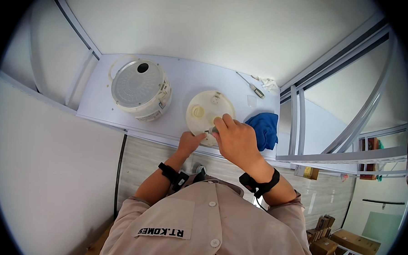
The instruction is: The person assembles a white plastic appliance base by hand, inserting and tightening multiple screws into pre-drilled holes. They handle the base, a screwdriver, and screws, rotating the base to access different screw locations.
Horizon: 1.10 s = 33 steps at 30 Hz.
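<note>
A round white plastic lid cover (195,100) lies on the table in front of me, with a yellowish round fitting (198,111) on it. My left hand (190,141) grips its near edge between thumb and fingers. Over the lid's near right part, my right hand (236,138) is closed in a fist. A bit of something grey shows by its thumb, mostly hidden by the fingers. To the left stands a white rice cooker (154,110), its top a bare silver metal plate (135,85) with a dark round hole.
A blue cloth (263,130) is bunched right of my right hand. Farther back lie a screwdriver (256,90), a small clear piece (251,101) and crumpled white tissue (268,84). Metal frame posts (297,122) border the table's right side. Cardboard boxes (353,243) stand at lower right.
</note>
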### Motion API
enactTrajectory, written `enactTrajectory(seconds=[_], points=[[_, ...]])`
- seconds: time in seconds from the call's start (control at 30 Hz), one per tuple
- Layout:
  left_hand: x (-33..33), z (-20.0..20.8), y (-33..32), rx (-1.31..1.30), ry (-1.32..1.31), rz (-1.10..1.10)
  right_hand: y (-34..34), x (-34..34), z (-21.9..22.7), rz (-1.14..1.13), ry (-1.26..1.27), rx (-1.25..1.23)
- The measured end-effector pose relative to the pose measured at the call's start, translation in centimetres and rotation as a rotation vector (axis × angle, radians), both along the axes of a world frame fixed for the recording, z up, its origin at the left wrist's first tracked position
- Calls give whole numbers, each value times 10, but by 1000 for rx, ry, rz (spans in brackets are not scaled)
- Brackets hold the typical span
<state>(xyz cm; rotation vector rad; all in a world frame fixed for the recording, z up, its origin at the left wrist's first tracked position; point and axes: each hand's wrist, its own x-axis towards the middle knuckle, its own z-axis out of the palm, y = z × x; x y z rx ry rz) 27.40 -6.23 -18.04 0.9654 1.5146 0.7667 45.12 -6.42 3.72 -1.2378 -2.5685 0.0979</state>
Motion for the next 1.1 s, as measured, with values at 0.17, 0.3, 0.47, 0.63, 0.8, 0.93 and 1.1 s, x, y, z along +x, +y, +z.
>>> enactTrajectory(seconds=[0.17, 0.3, 0.47, 0.63, 0.8, 0.93, 1.1], points=[[1, 4, -2, 22, 5, 44, 2, -6, -9, 44, 24, 79], [-2, -9, -3, 2, 43, 35, 0, -11, -9, 62, 19, 96], [-2, -10, -3, 15, 103, 56, -5, -17, -18, -14, 93, 16], [-4, -1, 0, 3, 145, -6, -10, -21, -27, -66, 201, 30], [4, -16, -11, 102, 98, 3, -12, -15, -27, 18, 334, 30], [-8, -18, -5, -53, 42, -77, -12, 3, -28, 14, 375, -33], [-39, 0, 3, -121, 96, 10, -15, 25, -23, -103, 433, -123]])
